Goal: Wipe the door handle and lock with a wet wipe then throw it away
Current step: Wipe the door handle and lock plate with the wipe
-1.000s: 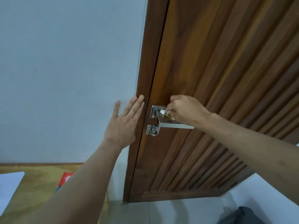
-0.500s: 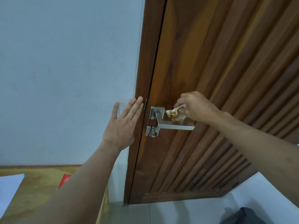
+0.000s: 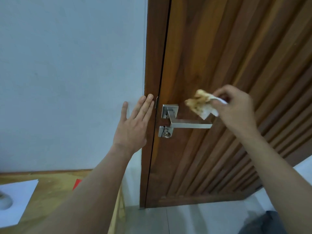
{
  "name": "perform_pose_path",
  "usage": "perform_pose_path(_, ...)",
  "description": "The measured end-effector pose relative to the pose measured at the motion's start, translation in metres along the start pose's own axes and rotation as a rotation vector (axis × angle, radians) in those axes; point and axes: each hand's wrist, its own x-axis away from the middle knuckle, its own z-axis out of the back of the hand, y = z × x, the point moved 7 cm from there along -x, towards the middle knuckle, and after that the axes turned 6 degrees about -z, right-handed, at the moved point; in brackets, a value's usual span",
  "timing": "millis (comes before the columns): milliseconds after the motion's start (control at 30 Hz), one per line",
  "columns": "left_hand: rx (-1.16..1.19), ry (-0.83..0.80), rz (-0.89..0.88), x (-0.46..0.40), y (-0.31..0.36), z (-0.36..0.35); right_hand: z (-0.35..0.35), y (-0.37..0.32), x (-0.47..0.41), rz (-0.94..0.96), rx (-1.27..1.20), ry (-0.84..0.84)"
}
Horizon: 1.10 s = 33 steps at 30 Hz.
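Your right hand (image 3: pixel 236 107) has lifted off the door handle (image 3: pixel 190 124), and it now pinches the soiled wet wipe (image 3: pixel 200 103) in the air just above the lever's free end. Your left hand (image 3: pixel 135 122) stays flat, fingers straight, against the door frame (image 3: pixel 150 65) beside the handle. The lock (image 3: pixel 165 132) below the handle looks untouched, so wipe it next before binning.

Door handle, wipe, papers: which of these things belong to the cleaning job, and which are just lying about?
Job: wipe, pinched in the right hand; door handle; lock.
Lying about: white paper, red item, both on the wooden table.
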Motion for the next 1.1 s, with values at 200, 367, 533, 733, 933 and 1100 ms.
perform_pose_path(200,-0.011,0.073,-0.004,-0.001,0.001,-0.003,-0.019,0.111,0.107,-0.600,-0.758,0.347)
perform_pose_path(367,-0.040,0.149,-0.021,0.000,0.000,-0.008,-0.112,0.108,0.143,-0.661,-0.710,0.121)
perform_pose_path(533,-0.062,0.210,-0.016,-0.001,0.001,-0.013,-0.136,0.033,0.106,-0.041,-0.296,0.171)
perform_pose_path(733,-0.068,0.224,-0.006,-0.002,0.003,-0.017,-0.171,0.025,0.096,0.219,0.246,0.129)
perform_pose_path(933,-0.064,0.221,0.004,-0.003,0.003,-0.015,-0.167,0.017,0.094,0.391,0.451,0.024)
perform_pose_path(1100,-0.043,0.222,0.021,-0.002,0.005,-0.013,-0.165,0.005,0.090,0.445,0.597,-0.144)
